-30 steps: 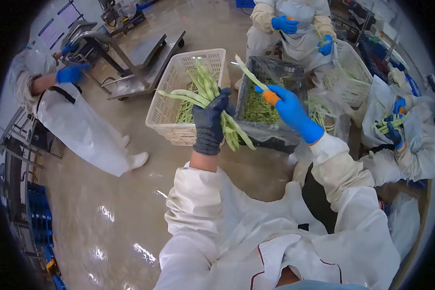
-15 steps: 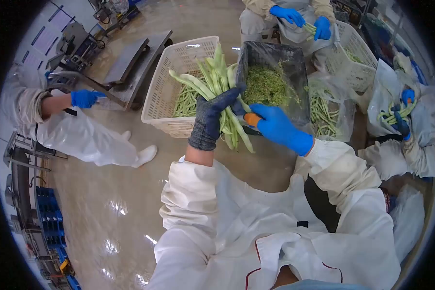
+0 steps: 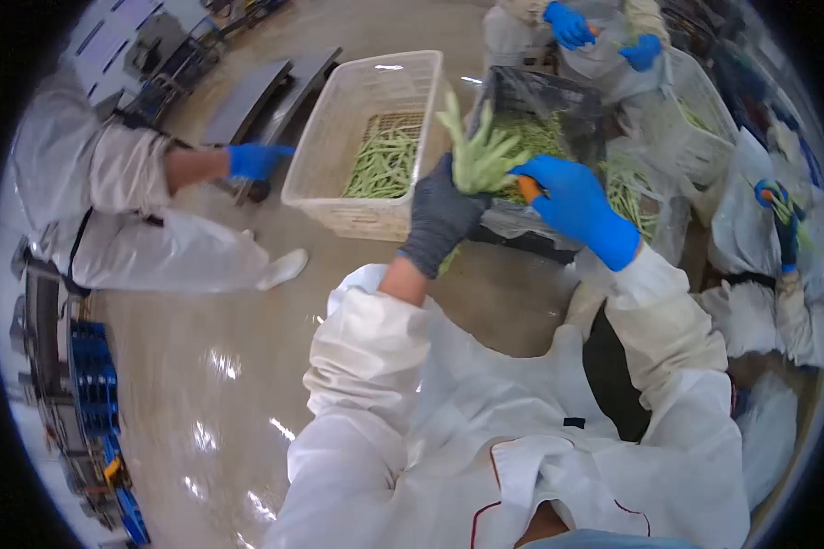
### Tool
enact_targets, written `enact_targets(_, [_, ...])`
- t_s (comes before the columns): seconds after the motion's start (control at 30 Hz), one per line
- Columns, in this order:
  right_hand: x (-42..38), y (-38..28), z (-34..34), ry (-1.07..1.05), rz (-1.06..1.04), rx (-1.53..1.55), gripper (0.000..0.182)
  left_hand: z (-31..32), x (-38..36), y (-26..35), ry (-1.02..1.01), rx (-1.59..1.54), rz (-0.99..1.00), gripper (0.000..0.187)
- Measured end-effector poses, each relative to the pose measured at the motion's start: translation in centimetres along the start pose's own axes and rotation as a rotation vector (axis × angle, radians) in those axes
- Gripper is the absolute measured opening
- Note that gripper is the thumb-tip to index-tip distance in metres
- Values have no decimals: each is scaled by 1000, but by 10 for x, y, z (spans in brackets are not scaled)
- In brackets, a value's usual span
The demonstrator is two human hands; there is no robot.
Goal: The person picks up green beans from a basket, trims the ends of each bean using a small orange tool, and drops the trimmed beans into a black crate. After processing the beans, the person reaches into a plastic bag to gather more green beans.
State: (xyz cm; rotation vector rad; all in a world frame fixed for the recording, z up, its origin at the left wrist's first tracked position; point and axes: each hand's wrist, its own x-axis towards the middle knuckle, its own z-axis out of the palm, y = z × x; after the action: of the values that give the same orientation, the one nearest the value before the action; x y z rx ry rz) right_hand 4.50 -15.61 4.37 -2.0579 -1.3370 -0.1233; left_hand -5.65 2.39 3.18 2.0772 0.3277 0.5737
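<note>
My left hand, in a dark grey glove, is wrapped round a bunch of long green beans; their tops fan out above it and a few ends show below. My right hand, in a blue glove, is closed on an orange-handled tool at the right side of the bunch; its blade is not visible. Behind the hands stands a black lined crate with green trimmings. Left of it is a white crate with green beans at its bottom.
A co-worker's blue-gloved hand reaches from the left towards the white crate. Across the black crate, another co-worker's gloved hands are at work. A bag of beans and another white crate stand right. A metal platform lies back left.
The bean bunch and both my hands have shifted right in view, and the bunch's tops have changed position. The left co-worker's arm has moved right, nearer the white crate. The view has shifted slightly.
</note>
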Motion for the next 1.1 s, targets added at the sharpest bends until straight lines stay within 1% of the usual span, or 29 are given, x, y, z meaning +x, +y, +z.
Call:
enact_targets(0.03, [-2, -1, -1, -7, -7, -42, 24, -2, 0, -2, -12, 89, 26, 54])
enact_targets(0.07, [-3, -1, -1, -12, -11, -86, 23, -2, -1, -3, -7, 97, 21, 54])
enact_targets(0.13, [-3, -1, 2, 91, -30, -45, 22, -2, -2, 0, -10, 105, 16, 53])
enact_targets(0.17, [-4, 0, 2, 144, -32, -27, 21, -1, -4, 2, -28, 40, 8, 53])
enact_targets(0.27, [6, 11, -6, 62, 350, 891, 22, 4, -7, 13, -109, -637, -226, 43])
enact_targets(0.3, [7, 8, -6, 61, 395, 965, 22, 6, -8, 19, -72, -706, -186, 31])
enact_targets(0.37, [10, 1, -2, 49, 482, 1118, 24, 0, -6, 25, -6, -770, -199, 27])
enact_targets(0.4, [12, 6, 1, 32, 467, 972, 24, -4, -5, 28, 31, -801, -208, 25])
enact_targets(0.43, [12, 18, 4, 17, 451, 825, 24, -11, -3, 31, 87, -909, -197, 22])
enact_targets(0.47, [12, 31, 6, 7, 433, 676, 24, -15, 1, 29, 154, -899, -180, 15])
enact_targets(0.5, [14, 44, 7, -17, 450, 570, 24, -23, 6, 25, 174, -927, -165, 15])
enact_targets(0.53, [14, 59, 7, -38, 471, 460, 24, -33, 10, 19, 189, -959, -151, 16])
enact_targets(0.57, [13, 74, 7, -55, 494, 351, 24, -44, 15, 2, 129, -1080, -113, 19])
enact_targets(0.6, [12, 89, 7, -43, 476, 188, 24, -54, 19, -12, 65, -1202, -74, 21])
enact_targets(0.63, [10, 104, 9, -32, 455, 26, 24, -62, 20, -12, 119, -1195, -86, 31])
enact_targets(0.67, [8, 118, 10, -23, 430, -136, 24, -68, 19, -16, 163, -1213, -83, 36])
enact_targets(0.73, [-4, 154, 15, -100, 555, -400, 28, -80, 14, 2, 274, -1290, -75, 33])
enact_targets(0.77, [-7, 163, 16, -139, 616, -529, 30, -86, 16, -10, 202, -1347, -41, 33])
enact_targets(0.87, [-4, 129, 8, -212, 450, -664, 42, -88, 13, -12, 128, -1293, 74, 30])
enact_targets(0.9, [3, 113, 10, -77, 258, -328, 44, -85, 12, -16, 99, -1352, -3, 32])
enact_targets(0.93, [11, 96, 12, 55, 54, 6, 46, -79, 9, -13, 117, -1307, -52, 31])
enact_targets(0.97, [18, 73, 10, 59, -34, 119, 46, -72, 5, -5, 111, -1228, -82, 29])
enact_targets(1.0, [27, 49, 7, 73, -149, 242, 46, -64, 10, -22, 36, -1173, -109, 30])
enact_targets(1.03, [32, 36, 6, 15, -144, 309, 44, -53, 12, -17, 13, -1231, -95, 31])
enact_targets(1.07, [35, 25, 8, -42, -153, 379, 41, -51, 8, 4, 51, -1125, -105, 33])
enact_targets(1.1, [35, 4, -5, -114, -38, 347, 34, -43, 11, -4, 91, -1085, -90, 33])
